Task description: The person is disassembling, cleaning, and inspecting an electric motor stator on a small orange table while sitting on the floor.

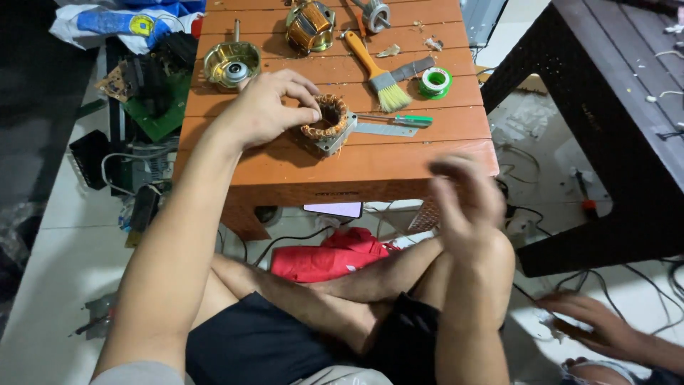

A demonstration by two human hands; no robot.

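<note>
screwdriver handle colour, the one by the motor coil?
Green, with a clear section, on the screwdriver right of the coil. Head view.

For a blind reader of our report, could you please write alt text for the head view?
A seated person's left hand grips a copper-wound stator on a low orange table, while the right hand is blurred above the knee. A brush, screwdriver and motor parts lie around.

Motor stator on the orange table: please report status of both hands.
Left hand fingers grip stator rim. Right hand blurred, off table, holding nothing visible. Screwdriver beside stator, paintbrush behind.
</note>
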